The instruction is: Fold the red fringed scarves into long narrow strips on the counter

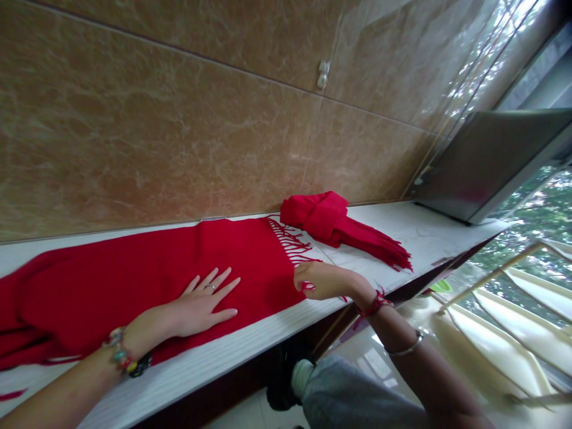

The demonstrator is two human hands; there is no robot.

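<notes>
A long red scarf lies spread flat along a white ledge, its fringe at the right end. My left hand rests open and flat on the cloth, fingers stretched toward the fringe, a ring on one finger. My right hand is closed at the scarf's fringed corner near the ledge's front edge, with red strands showing between its fingers. A second red scarf, rolled and knotted, lies farther along the ledge by the wall, its fringe trailing right.
A brown marble wall runs behind the ledge, with a small white hook on it. A grey box stands at the ledge's far end by a window. My grey-clad knee is below the ledge.
</notes>
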